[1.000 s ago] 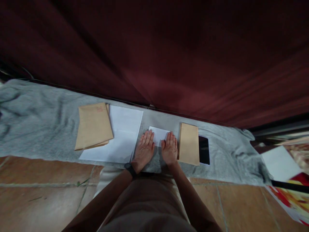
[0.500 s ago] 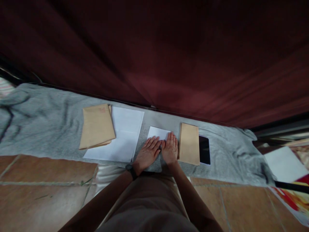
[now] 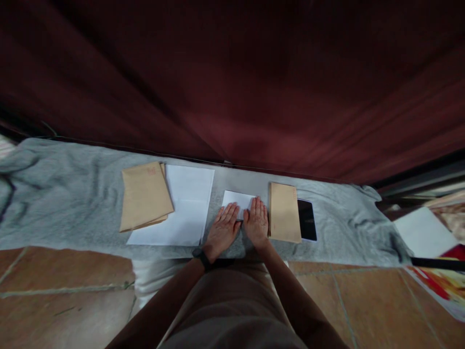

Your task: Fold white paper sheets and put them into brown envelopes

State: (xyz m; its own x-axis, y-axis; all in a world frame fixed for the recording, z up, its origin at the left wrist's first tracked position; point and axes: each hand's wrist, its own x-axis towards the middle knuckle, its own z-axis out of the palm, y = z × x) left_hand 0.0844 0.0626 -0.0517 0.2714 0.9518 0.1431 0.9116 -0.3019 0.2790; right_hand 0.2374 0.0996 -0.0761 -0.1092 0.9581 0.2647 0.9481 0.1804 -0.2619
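A small white sheet of paper, apparently folded [image 3: 238, 198], lies on the grey cloth in front of me. Flat on its near left part rests my left hand [image 3: 222, 231], fingers stretched out. My right hand [image 3: 257, 224] presses flat on the paper's right part, fingers extended, just left of a stack of brown envelopes [image 3: 285, 213]. Between the two hands a strip of the paper shows; the rest of its near edge is covered. Left of my left hand are larger white sheets [image 3: 189, 206], partly under another pile of brown envelopes [image 3: 145, 196].
A dark-screened phone [image 3: 307, 220] lies partly under the right envelope stack. The grey cloth [image 3: 72, 194] covers the long narrow surface and wrinkles at both ends. A dark red curtain [image 3: 232, 87] hangs behind it. A white sheet [image 3: 425, 231] and a colourful printed bag [image 3: 441, 286] are at the right.
My left hand has shifted slightly over the paper, while the right hand stays about where it was. The camera view has tilted a little.
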